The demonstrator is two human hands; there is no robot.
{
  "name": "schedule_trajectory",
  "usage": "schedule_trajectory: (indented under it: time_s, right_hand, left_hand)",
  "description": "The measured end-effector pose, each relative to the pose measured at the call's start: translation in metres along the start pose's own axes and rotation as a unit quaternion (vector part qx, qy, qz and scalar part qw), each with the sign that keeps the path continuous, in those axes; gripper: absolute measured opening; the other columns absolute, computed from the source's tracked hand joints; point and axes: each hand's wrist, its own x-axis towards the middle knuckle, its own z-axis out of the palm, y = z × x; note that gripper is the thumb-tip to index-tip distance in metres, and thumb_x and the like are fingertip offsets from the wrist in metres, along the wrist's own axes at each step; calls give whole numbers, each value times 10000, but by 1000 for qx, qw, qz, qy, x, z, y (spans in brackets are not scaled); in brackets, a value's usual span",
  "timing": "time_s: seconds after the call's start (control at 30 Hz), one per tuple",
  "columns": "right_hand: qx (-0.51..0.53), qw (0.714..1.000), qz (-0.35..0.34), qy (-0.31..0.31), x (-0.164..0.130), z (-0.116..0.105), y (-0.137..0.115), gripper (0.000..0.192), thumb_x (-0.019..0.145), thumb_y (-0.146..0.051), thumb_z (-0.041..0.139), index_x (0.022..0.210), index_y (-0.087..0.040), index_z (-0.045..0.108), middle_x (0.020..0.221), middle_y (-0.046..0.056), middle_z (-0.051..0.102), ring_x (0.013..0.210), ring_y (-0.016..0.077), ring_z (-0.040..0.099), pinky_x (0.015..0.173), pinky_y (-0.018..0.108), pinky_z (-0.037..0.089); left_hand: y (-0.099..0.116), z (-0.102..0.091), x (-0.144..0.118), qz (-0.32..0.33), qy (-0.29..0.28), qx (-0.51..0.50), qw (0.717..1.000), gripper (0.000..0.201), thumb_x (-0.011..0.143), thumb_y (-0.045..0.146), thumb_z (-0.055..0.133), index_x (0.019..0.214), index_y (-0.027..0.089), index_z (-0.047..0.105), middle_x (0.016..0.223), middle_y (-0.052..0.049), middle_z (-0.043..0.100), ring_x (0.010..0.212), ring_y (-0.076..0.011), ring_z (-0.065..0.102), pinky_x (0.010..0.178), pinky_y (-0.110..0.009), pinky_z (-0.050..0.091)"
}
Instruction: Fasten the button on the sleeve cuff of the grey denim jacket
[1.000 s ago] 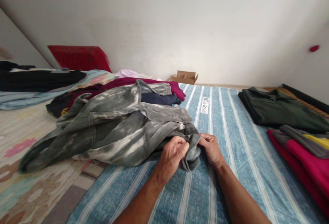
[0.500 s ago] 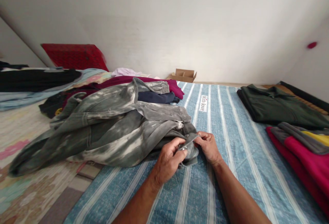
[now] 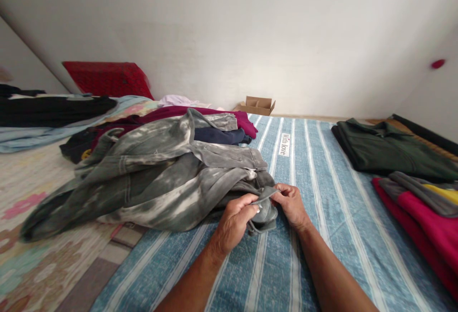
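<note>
A grey, white-mottled denim jacket (image 3: pixel 168 173) lies crumpled across the striped sheet, one sleeve end toward me. My left hand (image 3: pixel 236 219) is closed on the sleeve's cuff (image 3: pixel 265 209), thumb on top beside a small shiny button. From the other side, my right hand (image 3: pixel 291 203) pinches the cuff's edge between thumb and fingers. The cuff is slightly raised and bent between both hands. The fingertips beneath the cloth are hidden.
Folded dark green clothing (image 3: pixel 390 147) and pink-grey clothing (image 3: pixel 425 212) lie at the right. Behind the jacket are maroon (image 3: pixel 246 122) and navy clothes (image 3: pixel 222 135). A cardboard box (image 3: pixel 259 107) stands by the wall; black clothing (image 3: pixel 53 111) lies far left.
Both hands stay on the cuff with almost no movement; the cuff's fold and the left thumb have shifted slightly. The whole view has drifted a little to the right.
</note>
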Motion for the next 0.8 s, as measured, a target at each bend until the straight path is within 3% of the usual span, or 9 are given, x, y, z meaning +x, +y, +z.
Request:
schedule_trajectory:
  time_s: [0.27,0.6,0.7,0.8]
  right_hand:
    - [47,998,18,-28,1,1,-3,193,595,-319,723,655,-169,618,504,-36,550,465,95,456,484,217,368]
    - [145,987,41,-63,2,1,0,388,521,-244,788,880,-196,649,731,-16,669,621,135,575,619,248,448]
    - [152,985,43,-71,2,1,0,394,525,-248,787,892,-201,652,764,-6,677,651,149,586,645,264,452]
    - [144,984,55,-86,2,-1,0,276,530,-222,762,785,-185,663,663,-22,648,569,124,547,585,237,423]
  left_hand:
    - [-3,-6,1,-3,-37,49,998,166,728,278,518,717,143,614,621,13,502,598,-123,418,563,-238,315]
    - [-1,-19,-4,-13,-126,120,985,159,703,284,558,623,158,505,570,35,411,541,-93,352,498,-229,267]
    - [0,-23,-5,-23,-163,126,978,154,711,285,552,636,163,495,589,34,418,552,-92,357,495,-219,268]
    - [0,-25,-6,-34,-199,139,969,103,704,247,535,656,164,497,605,36,423,560,-91,361,500,-211,269]
